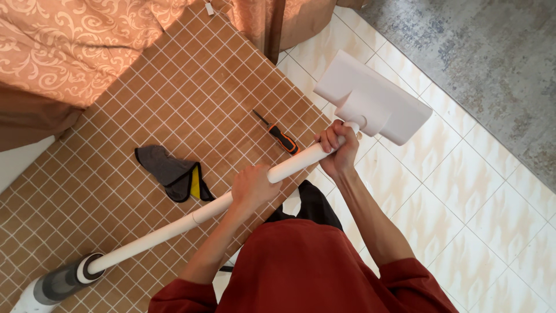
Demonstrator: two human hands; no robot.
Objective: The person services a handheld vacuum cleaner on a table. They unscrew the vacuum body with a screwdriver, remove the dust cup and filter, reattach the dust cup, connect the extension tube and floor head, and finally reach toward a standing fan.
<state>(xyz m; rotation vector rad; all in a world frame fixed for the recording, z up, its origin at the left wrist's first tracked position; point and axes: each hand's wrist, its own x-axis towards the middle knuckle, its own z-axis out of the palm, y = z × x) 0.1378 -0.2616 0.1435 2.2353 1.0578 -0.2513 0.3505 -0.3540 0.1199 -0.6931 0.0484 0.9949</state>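
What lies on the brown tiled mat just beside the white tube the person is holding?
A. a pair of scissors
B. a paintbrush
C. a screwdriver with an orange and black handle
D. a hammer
C: a screwdriver with an orange and black handle lies on the brown tiled mat, close to the white tube gripped by the left hand and the right hand.

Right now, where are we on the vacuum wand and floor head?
Done: the white floor head sits on the end of the white tube, and the tube's other end is in the grey body. In hand: right hand grips the tube at the head joint, left hand mid-tube. Left: the screwdriver and grey cloth lie loose on the mat; whether the joint is locked cannot be told.
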